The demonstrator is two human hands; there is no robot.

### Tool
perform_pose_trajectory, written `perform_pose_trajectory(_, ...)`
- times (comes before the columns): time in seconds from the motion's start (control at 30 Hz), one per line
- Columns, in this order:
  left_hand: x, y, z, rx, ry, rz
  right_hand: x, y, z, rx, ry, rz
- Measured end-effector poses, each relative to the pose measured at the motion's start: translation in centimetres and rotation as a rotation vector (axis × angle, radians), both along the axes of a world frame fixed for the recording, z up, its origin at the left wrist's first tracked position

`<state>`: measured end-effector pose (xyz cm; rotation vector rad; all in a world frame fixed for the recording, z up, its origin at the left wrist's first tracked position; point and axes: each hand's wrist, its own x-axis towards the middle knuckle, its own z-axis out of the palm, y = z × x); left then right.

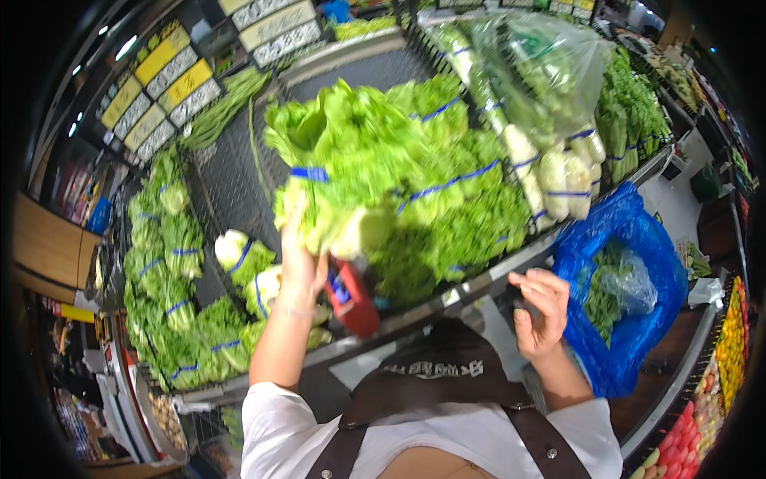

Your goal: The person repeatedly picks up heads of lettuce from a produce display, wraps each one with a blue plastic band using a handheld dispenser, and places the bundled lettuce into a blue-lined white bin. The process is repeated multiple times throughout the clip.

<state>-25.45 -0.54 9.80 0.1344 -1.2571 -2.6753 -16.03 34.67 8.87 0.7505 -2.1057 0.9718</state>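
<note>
My left hand point(303, 263) grips a head of green leaf lettuce point(347, 149) near its pale stem end, above the display shelf. A blue tape band point(309, 174) runs across the lettuce, and its leaves are motion-blurred. Beside that hand, near the shelf's front edge, is a red tape dispenser point(354, 302) with blue tape on it; whether anything touches it is unclear. My right hand point(541, 308) is raised in front of the shelf edge, fingers bent and apart, with nothing in it. Under the held head lie more taped lettuces point(473, 215) in rows.
Taped green bundles point(179, 251) line the left side. At right are bagged greens point(550, 66) and white radishes point(562, 179). A blue plastic bag point(658, 335) holding leaves stands open near my right arm. Price signs point(173, 78) rise behind the black shelf mat point(233, 161).
</note>
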Motion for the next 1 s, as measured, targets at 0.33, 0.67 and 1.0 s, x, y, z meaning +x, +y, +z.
perform_pose_trajectory(0.33,-39.0,14.8,-1.9,-1.401,0.02,0.701,-4.1,10.9,-3.8,-0.029,-0.328,-0.242)
perform_pose_trajectory(0.67,-45.2,14.5,-4.7,-1.444,-0.443,0.509,-5.8,14.8,-3.7,-0.149,-0.49,-0.493)
perform_pose_trajectory(1.0,-51.8,8.7,-9.7,-1.498,-0.387,0.233,0.2,11.1,-7.0,-0.111,-0.519,-0.637)
